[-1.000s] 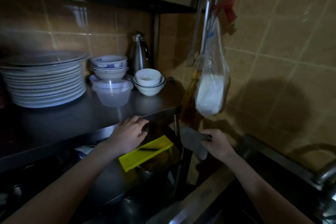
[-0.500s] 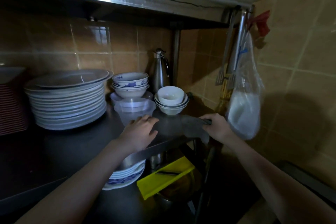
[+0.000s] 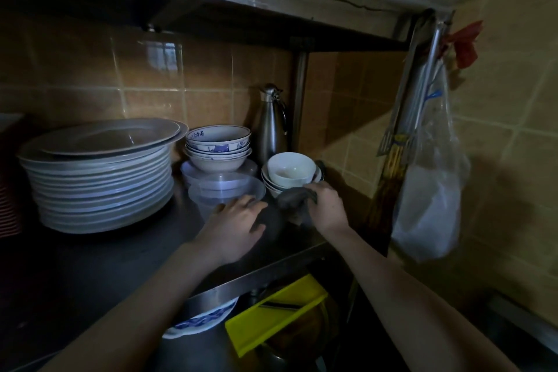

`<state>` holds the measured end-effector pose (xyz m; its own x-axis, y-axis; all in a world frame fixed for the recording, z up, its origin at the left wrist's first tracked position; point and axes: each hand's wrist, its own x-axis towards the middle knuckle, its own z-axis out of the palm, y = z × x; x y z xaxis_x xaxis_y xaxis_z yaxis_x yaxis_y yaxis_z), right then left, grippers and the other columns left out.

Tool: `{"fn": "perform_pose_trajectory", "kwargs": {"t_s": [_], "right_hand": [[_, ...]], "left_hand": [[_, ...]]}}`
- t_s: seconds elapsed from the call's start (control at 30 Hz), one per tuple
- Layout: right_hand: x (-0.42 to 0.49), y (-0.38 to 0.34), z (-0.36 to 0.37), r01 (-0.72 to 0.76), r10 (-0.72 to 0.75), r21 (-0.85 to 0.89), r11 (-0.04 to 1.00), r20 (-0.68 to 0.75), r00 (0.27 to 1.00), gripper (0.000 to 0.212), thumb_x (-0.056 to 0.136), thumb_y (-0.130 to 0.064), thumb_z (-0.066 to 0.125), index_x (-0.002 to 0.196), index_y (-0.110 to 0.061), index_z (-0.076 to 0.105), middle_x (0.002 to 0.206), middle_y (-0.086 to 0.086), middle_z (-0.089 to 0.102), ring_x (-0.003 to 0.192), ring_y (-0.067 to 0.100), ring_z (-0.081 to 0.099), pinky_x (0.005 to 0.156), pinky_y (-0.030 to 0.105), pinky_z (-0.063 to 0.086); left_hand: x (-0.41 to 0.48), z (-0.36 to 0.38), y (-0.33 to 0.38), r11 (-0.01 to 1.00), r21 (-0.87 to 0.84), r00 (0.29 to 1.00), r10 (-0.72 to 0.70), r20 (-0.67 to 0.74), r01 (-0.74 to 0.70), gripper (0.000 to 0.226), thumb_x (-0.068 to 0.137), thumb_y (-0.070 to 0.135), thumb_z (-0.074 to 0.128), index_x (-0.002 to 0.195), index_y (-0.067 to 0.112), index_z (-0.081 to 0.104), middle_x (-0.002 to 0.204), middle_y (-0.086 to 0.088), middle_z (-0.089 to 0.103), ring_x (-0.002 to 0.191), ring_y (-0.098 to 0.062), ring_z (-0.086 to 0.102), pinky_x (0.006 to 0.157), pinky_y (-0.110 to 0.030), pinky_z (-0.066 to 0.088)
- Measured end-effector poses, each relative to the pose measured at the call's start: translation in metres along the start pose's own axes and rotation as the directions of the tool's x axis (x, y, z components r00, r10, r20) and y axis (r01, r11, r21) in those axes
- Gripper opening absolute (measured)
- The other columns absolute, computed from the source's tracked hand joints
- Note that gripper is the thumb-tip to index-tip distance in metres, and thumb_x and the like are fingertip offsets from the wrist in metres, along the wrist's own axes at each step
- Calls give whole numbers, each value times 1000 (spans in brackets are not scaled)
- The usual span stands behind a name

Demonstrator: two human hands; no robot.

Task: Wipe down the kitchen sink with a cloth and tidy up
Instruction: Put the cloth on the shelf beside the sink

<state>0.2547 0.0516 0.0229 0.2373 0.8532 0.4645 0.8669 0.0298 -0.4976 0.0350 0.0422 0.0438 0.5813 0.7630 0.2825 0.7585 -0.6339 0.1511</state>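
Right hand [image 3: 327,208] grip is closed on the dark cloth [image 3: 294,202], bunched on the steel counter [image 3: 120,251] just before the white bowls [image 3: 291,174]. Left hand [image 3: 238,226] rests flat on the counter, fingers spread, touching the clear plastic container [image 3: 225,193].

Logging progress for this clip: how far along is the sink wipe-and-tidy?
Done: cannot tell; the sink is not in view. In hand: the right hand grips the dark cloth over the steel shelf, beside the white bowls; the left hand rests flat on the shelf by the clear containers. Left: probably setting the cloth down.
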Motion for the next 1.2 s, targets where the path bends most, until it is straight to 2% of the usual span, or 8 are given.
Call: {"fn": "perform_pose_trajectory", "kwargs": {"t_s": [0.2, 0.37, 0.53, 0.63, 0.73, 0.87, 1.13, 1.2], "right_hand": [[-29, 25, 6, 75, 5, -230, 970, 329, 944, 35, 89, -14, 53, 122, -27, 59, 132, -3, 54, 119, 22, 54, 96, 34, 44], [-37, 22, -18, 87, 66, -321, 943, 437, 897, 53, 90, -27, 55, 140, -36, 41, 158, -13, 18, 144, 20, 23, 115, 51, 14], [-63, 31, -60, 28, 72, -239, 971, 399, 914, 55, 89, -28, 56, 139, -42, 39, 157, -18, 17, 144, 16, 23, 118, 53, 15], [-88, 41, -85, -6, 76, -185, 983, 375, 924, 52, 90, -27, 56, 138, -42, 41, 155, -20, 21, 139, 12, 35, 115, 49, 28], [-116, 58, -109, -44, 104, -188, 981, 320, 942, 49, 92, -30, 53, 137, -42, 41, 153, -19, 28, 133, 12, 44, 106, 40, 42], [-166, 95, -136, -169, 185, -96, 981, 191, 964, 47, 89, -29, 58, 134, -37, 46, 141, -9, 49, 130, 13, 46, 98, 23, 38], [-269, 167, -193, -451, 459, -164, 877, 8, 889, 49, 83, -25, 62, 128, -42, 51, 102, -23, 63, 87, -2, 60, 65, 13, 43], [-292, 180, -210, -487, 488, -203, 850, -48, 872, 52, 83, -25, 62, 131, -40, 49, 115, -16, 64, 98, 5, 61, 73, 19, 48]], "left_hand": [[-3, -5, 6, 1000, -2, 1000, -13, 10, 13, 49, 93, 40, 42, 140, 27, 33, 146, 1, 31, 134, -21, 33, 106, -41, 30], [-4, -7, 26, 999, -36, 1000, 27, -8, -27, 48, 93, 38, 45, 139, 27, 36, 144, 1, 36, 131, -22, 37, 107, -41, 31], [-4, 0, 54, 993, -98, 998, 60, 8, -59, 47, 92, 36, 47, 138, 27, 37, 143, 1, 36, 132, -22, 36, 106, -42, 30], [-6, 9, 77, 991, -117, 996, 72, 55, -65, 47, 93, 37, 45, 138, 28, 36, 143, 1, 34, 132, -24, 35, 105, -42, 32], [-7, 20, 107, 988, -98, 988, 126, 83, -118, 46, 94, 39, 43, 139, 28, 35, 144, 2, 33, 132, -26, 35, 104, -42, 32], [-6, 38, 150, 970, -150, 974, 207, 96, -192, 46, 96, 37, 41, 140, 27, 35, 145, 3, 33, 130, -24, 38, 102, -41, 35], [-4, 84, 239, 916, -190, 919, 378, 113, -353, 44, 96, 35, 41, 138, 26, 36, 140, 3, 38, 127, -23, 41, 100, -40, 38], [-4, 93, 258, 898, -205, 899, 418, 127, -389, 44, 96, 34, 41, 138, 25, 36, 138, 2, 40, 125, -24, 43, 100, -41, 40]]}}
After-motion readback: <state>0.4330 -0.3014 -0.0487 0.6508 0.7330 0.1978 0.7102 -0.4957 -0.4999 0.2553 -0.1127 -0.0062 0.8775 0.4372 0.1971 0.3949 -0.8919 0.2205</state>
